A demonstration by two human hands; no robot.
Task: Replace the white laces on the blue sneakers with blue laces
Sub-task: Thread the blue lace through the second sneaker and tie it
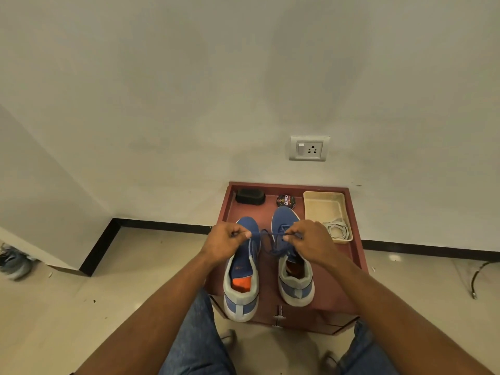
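- The white laces lie coiled at the near end of a cream tray on the red cabinet top, so they appear to be out of at least one shoe.
- The right sneaker carries a blue lace across its front; the tying looks like the step in hand.
- The left sneaker is partly hidden by a hand, and whether it is laced cannot be told.
- The left hand has its fingers curled, pinching one end of the blue lace.
- The right hand pinches the other end the same way.
- The hands are apart, with the lace stretched between them above the sneakers.
- A black brush and a polish tin sit at the cabinet's far edge.
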